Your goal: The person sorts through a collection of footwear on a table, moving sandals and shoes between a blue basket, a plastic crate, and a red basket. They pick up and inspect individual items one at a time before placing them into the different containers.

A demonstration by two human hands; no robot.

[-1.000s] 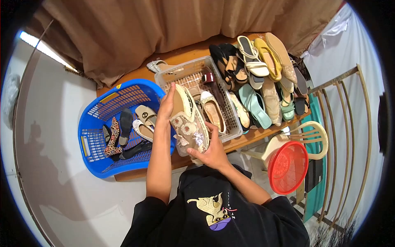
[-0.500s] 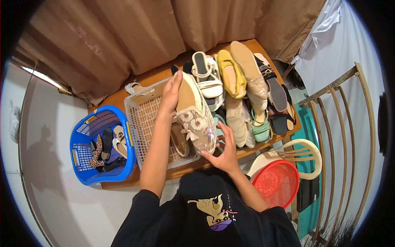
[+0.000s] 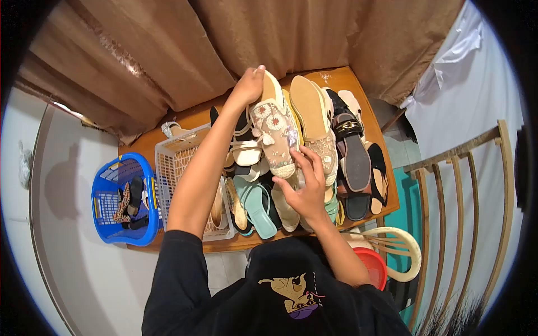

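Observation:
My left hand [image 3: 249,88] grips the heel end of a cream shoe with a sheer, flower-embroidered upper [image 3: 274,131]. Near its woven toe, my right hand [image 3: 305,187] has its fingers curled against the shoe's side, thumb below the tip. The shoe is over the pile, just left of a beige shoe with its sole up [image 3: 311,109]. Mint flip-flops [image 3: 259,213] lie below it. To the right are a black sandal with a gold chain [image 3: 348,127] and a brown-soled one [image 3: 356,162].
A pale plastic basket [image 3: 168,162] stands on the wooden table [image 3: 372,120]. Left of it is a blue basket [image 3: 124,239] holding footwear. A red basin [image 3: 374,266] rests on a cream chair [image 3: 413,252] at the lower right, near a wooden rack [image 3: 459,162].
Both hands have carried the embroidered shoe away from the pale basket, over the footwear pile. The camera view has shifted, and the mint flip-flops now show more fully.

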